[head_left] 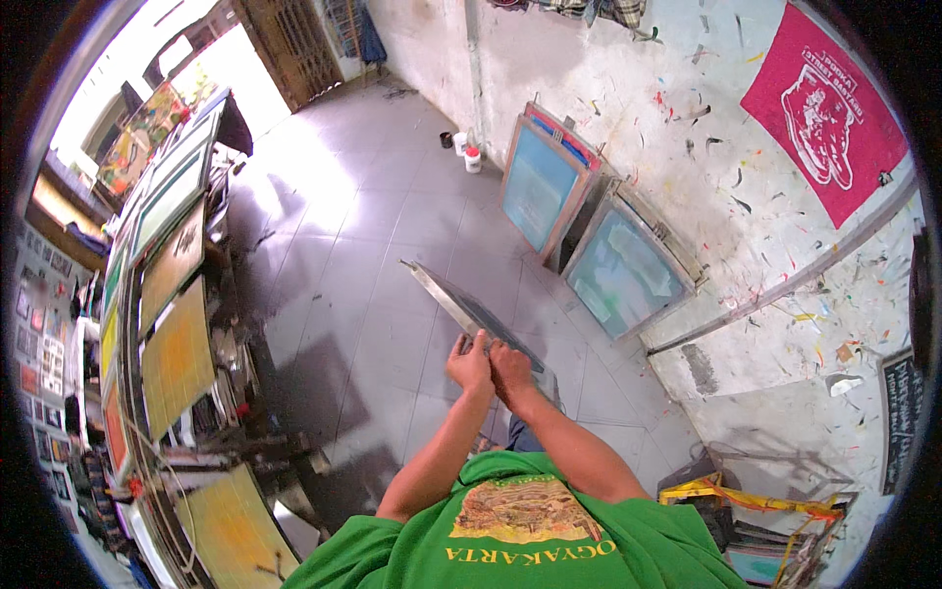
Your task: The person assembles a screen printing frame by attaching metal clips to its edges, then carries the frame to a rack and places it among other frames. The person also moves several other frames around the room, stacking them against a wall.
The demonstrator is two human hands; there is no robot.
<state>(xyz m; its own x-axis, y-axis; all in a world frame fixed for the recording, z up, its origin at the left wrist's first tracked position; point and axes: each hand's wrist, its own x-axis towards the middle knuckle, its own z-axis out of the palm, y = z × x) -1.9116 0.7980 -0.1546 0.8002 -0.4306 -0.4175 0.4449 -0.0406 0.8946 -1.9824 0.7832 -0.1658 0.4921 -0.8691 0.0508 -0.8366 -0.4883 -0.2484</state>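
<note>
In front of my body I hold a framed printing screen (458, 307), tilted so that mostly its pale edge and a dark, narrow slice of its face show. My left hand (471, 366) is closed on the near part of the frame's edge, thumb on top. Close beside it my right hand (510, 369) grips the same frame, its fingers bent over the darker side. The fingertips underneath are hidden. Both hands almost touch each other.
Two stacks of screens, one with a blue screen (542, 187) and one with a green-blue screen (628, 263), lean on the paint-marked wall at right. Small pots (473, 159) stand on the tiled floor (363, 285). Left is a long row of printing boards (179, 363). A yellow-framed rack (756, 499) stands lower right.
</note>
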